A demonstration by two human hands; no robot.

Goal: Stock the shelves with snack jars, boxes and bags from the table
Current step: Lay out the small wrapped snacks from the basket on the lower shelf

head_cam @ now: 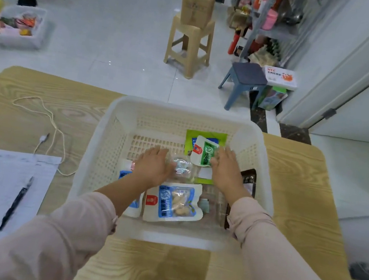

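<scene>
While both hands reach into the white basket [182, 108] on the table [35, 90], left hand [153, 166] flat over a clear packet [183, 166], right hand [226, 170] outstretched against a green-and-white snack bag [205, 152], neither gripping, blue-and-white bag [174, 203] between the forearms.

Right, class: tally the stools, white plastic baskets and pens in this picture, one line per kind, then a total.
Stools: 2, a beige stool and a blue stool
White baskets: 2, the basket on the table and the basket on the floor
Pens: 1, the pen on the paper
Total: 5
</scene>
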